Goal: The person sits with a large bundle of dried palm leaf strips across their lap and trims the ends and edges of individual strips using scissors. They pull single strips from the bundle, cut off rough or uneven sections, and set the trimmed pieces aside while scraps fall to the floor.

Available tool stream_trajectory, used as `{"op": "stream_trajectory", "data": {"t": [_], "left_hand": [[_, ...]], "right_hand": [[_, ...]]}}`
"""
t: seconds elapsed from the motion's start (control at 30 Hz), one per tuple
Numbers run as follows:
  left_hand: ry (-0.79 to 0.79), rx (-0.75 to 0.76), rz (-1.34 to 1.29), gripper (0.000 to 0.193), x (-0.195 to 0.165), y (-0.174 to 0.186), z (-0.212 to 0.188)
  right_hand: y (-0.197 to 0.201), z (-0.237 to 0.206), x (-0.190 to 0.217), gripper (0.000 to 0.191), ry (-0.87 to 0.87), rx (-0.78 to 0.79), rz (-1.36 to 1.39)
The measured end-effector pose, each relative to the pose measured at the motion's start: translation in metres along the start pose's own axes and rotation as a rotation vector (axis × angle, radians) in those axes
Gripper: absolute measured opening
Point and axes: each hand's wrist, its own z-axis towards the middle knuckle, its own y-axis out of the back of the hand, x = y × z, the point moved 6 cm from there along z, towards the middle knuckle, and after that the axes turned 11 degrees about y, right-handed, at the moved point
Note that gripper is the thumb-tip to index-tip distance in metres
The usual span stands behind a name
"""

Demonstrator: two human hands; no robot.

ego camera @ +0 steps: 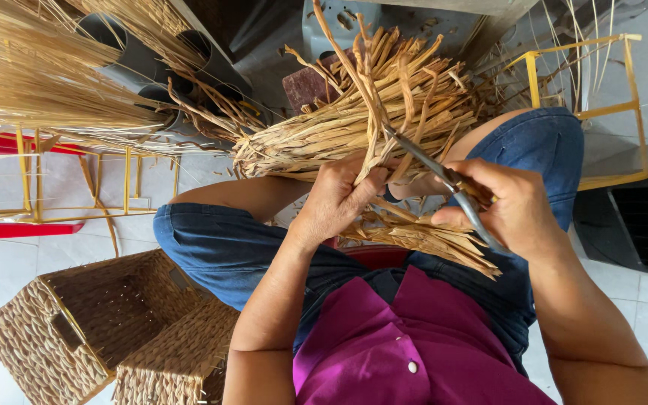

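A half-woven straw piece [316,139] with loose strand ends fanning up lies across my lap. My left hand [335,199] grips its edge and pinches several upright dried strands [369,82]. My right hand [515,210] is closed on the handles of metal scissors [433,166], whose blades point up-left into the strands beside my left fingers. A second bundle of flat dried strips [429,236] rests on my lap under both hands.
A woven rectangular basket [84,330] and another beside it [181,352] stand at lower left. Yellow wire frames [76,180] [601,105] flank my knees. Loose dried straw [31,75] and dark pipes [144,71] fill the upper left. A dark vented box [639,225] sits at right.
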Motion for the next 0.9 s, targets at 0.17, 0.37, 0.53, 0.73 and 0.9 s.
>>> {"op": "stream_trajectory", "data": {"t": [0.17,0.37,0.53,0.73,0.9], "left_hand": [[0.055,0.035,-0.133,0.03,0.011,0.004,-0.005],[0.074,0.088,-0.145,0.034,0.024,0.012,-0.012],[0.066,0.16,-0.132,0.033,0.025,0.015,-0.018],[0.208,0.265,-0.136,0.031,0.024,0.01,-0.018],[0.149,0.353,-0.185,0.032,0.014,0.009,-0.017]], "right_hand": [[-0.003,-0.012,-0.011,0.05,-0.048,-0.048,0.068],[0.019,-0.013,-0.028,0.056,-0.079,-0.027,0.301],[0.025,-0.008,-0.037,0.058,-0.177,0.061,0.296],[0.025,0.01,-0.029,0.074,0.007,0.173,0.196],[0.022,0.016,-0.026,0.072,0.062,0.189,0.127]]}}
